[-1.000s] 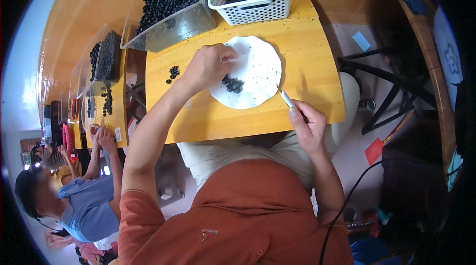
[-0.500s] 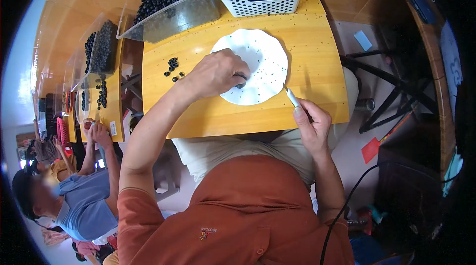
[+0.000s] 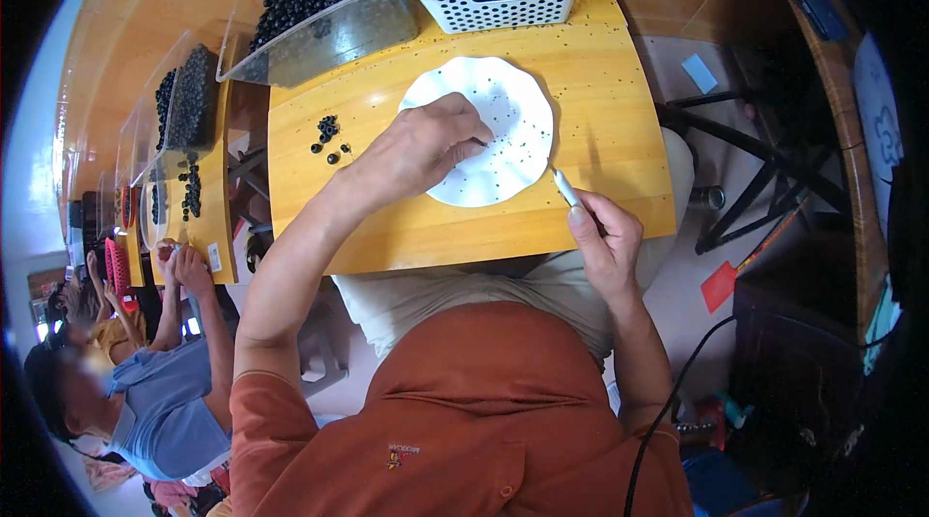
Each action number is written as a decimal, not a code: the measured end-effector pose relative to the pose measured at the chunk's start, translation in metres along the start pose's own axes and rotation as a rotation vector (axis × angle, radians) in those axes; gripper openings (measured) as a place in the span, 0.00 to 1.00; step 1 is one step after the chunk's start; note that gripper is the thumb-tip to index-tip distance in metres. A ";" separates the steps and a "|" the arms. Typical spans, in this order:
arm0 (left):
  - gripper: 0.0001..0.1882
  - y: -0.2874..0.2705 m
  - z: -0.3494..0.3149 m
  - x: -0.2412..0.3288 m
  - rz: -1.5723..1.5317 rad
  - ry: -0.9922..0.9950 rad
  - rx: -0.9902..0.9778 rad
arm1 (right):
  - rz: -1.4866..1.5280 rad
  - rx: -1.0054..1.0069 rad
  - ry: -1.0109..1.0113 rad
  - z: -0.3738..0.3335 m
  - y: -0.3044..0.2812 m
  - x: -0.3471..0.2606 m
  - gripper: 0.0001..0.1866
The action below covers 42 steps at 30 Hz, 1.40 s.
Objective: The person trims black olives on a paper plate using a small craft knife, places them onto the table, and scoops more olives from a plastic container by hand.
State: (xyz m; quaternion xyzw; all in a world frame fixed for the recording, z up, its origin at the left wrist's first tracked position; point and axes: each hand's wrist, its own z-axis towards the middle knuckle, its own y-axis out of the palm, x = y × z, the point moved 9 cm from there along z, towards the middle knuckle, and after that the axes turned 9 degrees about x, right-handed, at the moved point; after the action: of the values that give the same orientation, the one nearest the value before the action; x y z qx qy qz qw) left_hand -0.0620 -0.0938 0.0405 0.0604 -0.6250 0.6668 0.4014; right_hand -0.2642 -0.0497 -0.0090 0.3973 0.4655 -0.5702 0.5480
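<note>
My left hand (image 3: 424,144) is over the left part of a white scalloped plate (image 3: 523,120), its thumb and fingers pinched together. A trace of something dark shows at the fingertips, too small to name. Small dark specks are scattered on the plate. In my right hand (image 3: 610,236), at the plate's lower right, is a slim white-handled tool with a thin pointed tip (image 3: 566,190). Its tip points toward the plate's rim. Left of the plate lie several small round black pieces (image 3: 327,130), some ring-like, on the yellow wooden table (image 3: 600,130).
A clear plastic bin (image 3: 334,43) and a white perforated basket (image 3: 503,9), both full of black pieces, stand at the table's far side. At left a person in a blue shirt (image 3: 169,401) works at another table. A black metal frame (image 3: 745,159) stands at right.
My left hand has turned slightly, and the black piece seen under its fingers is now mostly out of sight. My right hand keeps the tool almost in place. The whole view has shifted a little.
</note>
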 end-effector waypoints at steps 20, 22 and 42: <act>0.08 0.006 -0.046 -0.034 -1.202 -0.633 0.405 | 0.036 0.008 0.086 0.001 0.004 0.002 0.15; 0.07 0.012 -0.050 -0.034 -1.368 -0.688 0.443 | 0.053 0.013 0.082 0.002 0.005 -0.001 0.15; 0.05 0.049 -0.065 -0.016 -1.709 -0.775 0.536 | 0.087 -0.115 0.107 0.004 0.033 -0.002 0.14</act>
State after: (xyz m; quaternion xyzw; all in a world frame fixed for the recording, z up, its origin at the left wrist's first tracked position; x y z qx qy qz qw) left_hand -0.0541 -0.0382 -0.0209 0.7976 -0.2870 0.2049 0.4894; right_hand -0.2309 -0.0524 -0.0093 0.4152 0.5083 -0.4961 0.5684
